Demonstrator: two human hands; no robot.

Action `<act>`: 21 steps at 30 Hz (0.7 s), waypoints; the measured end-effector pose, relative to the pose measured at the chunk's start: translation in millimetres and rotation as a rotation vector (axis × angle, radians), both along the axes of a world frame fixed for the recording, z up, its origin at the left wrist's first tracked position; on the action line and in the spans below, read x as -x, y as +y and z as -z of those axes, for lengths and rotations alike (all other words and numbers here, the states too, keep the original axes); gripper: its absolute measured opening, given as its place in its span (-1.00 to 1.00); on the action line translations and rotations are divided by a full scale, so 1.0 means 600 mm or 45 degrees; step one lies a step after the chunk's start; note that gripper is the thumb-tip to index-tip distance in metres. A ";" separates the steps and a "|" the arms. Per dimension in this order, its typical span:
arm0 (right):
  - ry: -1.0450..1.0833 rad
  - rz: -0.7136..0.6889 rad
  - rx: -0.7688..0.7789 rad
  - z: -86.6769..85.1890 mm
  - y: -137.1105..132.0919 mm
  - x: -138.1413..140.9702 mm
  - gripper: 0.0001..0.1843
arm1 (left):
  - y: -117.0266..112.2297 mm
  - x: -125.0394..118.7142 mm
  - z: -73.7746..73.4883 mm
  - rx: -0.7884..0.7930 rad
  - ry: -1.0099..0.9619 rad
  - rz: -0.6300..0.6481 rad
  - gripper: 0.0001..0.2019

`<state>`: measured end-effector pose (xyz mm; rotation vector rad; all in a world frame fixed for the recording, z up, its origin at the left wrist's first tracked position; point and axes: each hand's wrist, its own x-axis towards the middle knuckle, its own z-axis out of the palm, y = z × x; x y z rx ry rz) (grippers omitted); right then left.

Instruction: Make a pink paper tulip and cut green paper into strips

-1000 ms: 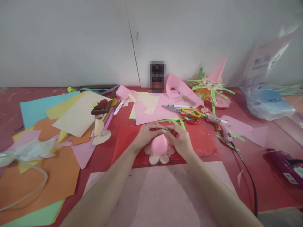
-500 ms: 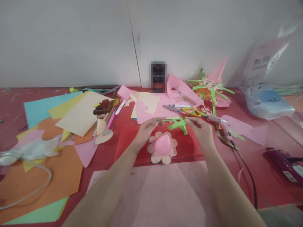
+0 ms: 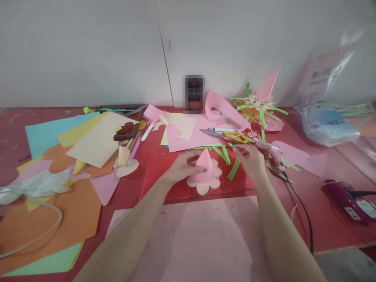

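Left hand (image 3: 180,169): fingers closed round the pink cone (image 3: 203,164), thumb on its near side.
Pink cone: point up, slightly tilted, seated on the cream flower base (image 3: 207,186), mid red sheet (image 3: 155,176).
Right hand (image 3: 253,162): fingers curled, just beside a green strip (image 3: 234,169); cannot tell whether it grips it.
Behind hands: loose green strips (image 3: 225,153), scissors (image 3: 232,136).
Right flank: glue gun (image 3: 272,152) close to the right hand; black cord (image 3: 304,213) runs along the forearm.
Left flank: marker pens (image 3: 133,141), coloured sheets (image 3: 96,143).

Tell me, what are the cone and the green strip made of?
The cone looks like thin pink paper, matte, rolled to a sharp point. The strip is probably paper too: flat, matte, with straight cut edges.
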<state>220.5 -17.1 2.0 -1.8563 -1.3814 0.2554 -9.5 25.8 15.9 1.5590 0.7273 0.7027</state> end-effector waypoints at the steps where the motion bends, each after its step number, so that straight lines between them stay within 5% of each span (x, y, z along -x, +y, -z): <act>1: 0.006 0.024 -0.010 -0.002 -0.001 -0.001 -0.71 | 0.004 -0.001 0.004 -0.033 -0.042 -0.120 -0.63; 6: -0.071 0.151 0.045 0.000 -0.003 -0.023 -0.72 | 0.025 -0.003 0.024 -0.252 -0.059 -0.586 -0.54; 12: -0.161 0.224 0.284 0.010 -0.010 -0.052 -0.79 | 0.030 0.001 0.035 -0.420 0.309 -0.531 -0.42; 15: -0.172 0.271 0.184 0.009 -0.011 -0.062 -0.80 | 0.033 0.005 0.041 -0.509 0.377 -0.536 -0.39; 21: -0.244 0.793 -0.056 0.004 -0.026 -0.097 -0.77 | 0.036 -0.001 0.050 -0.635 0.306 -0.525 -0.29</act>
